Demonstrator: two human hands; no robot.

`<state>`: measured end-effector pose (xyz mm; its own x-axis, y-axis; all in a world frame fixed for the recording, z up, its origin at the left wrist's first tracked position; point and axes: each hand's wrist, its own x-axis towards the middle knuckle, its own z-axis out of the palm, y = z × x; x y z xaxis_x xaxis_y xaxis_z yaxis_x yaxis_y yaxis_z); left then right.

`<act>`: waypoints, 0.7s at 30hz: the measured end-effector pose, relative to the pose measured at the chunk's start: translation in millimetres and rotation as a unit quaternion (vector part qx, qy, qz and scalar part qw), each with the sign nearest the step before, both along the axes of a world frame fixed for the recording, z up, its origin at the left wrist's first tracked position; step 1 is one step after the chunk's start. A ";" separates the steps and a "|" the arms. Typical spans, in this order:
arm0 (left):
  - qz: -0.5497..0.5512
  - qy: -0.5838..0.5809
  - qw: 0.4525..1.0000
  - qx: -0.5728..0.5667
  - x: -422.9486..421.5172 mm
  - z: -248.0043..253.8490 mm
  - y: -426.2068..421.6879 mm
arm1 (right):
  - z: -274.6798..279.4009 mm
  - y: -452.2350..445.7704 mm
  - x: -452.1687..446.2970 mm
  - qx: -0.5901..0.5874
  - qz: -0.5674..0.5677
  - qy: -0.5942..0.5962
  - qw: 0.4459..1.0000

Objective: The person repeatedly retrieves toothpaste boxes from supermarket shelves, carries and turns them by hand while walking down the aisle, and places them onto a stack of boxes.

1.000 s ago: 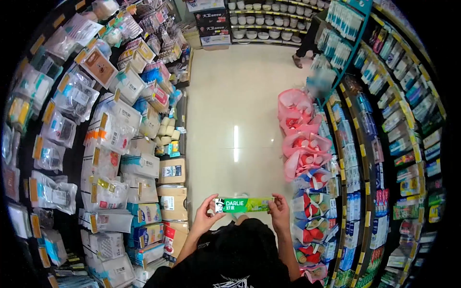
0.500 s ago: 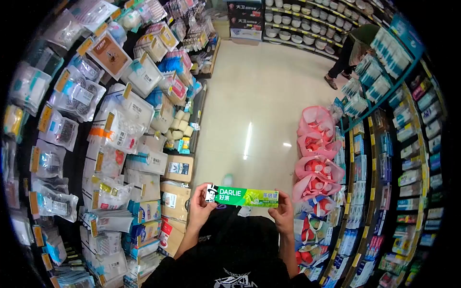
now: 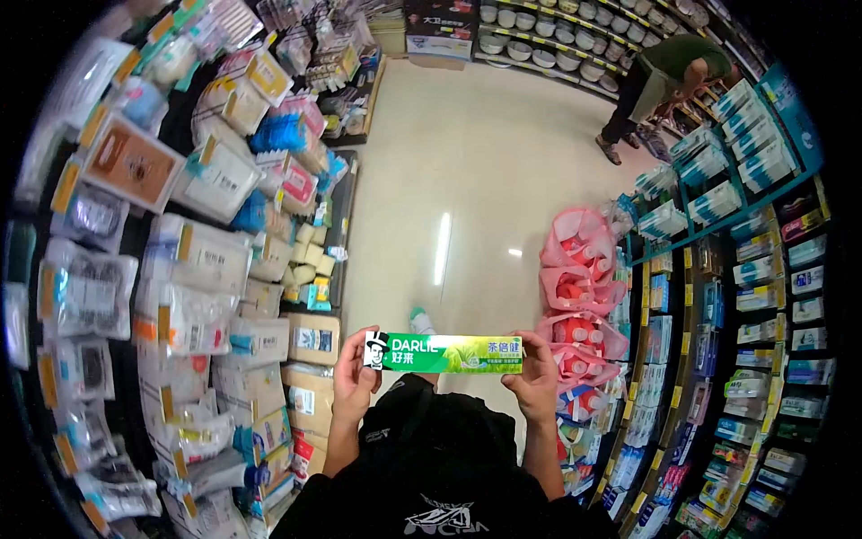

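Note:
A green and white Darlie toothpaste box (image 3: 444, 354) is held level in front of my body, its printed long side up. My left hand (image 3: 356, 370) grips the end with the hat-wearing figure, thumb on the near edge. On the other end, my right hand (image 3: 533, 377) is closed round the box, thumb at the lower corner. Fingers behind the box are partly hidden. Below it are my black top (image 3: 440, 476) and one shoe (image 3: 420, 321) on the floor.
Shelves of hanging packs (image 3: 193, 314) line the left. Pink bags with red bottles (image 3: 579, 296) stand on the floor at right, beside toothpaste shelves (image 3: 754, 368). Bowls (image 3: 543, 58) fill shelves at the back. Another person (image 3: 669, 76) bends by a teal rack (image 3: 718, 207).
The toothpaste box, in both hands, sits slightly higher in view and is tilted less. One shoe has come forward. The other person shows more fully, and the surroundings have shifted with my head.

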<state>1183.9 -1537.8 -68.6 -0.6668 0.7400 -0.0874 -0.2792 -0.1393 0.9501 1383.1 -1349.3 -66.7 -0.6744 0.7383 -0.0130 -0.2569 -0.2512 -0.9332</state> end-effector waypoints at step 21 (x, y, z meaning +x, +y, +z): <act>0.019 -0.060 0.996 0.066 -163.3 -11.5 124.4 | -6.3 153.5 -172.4 -0.030 0.094 -0.040 0.994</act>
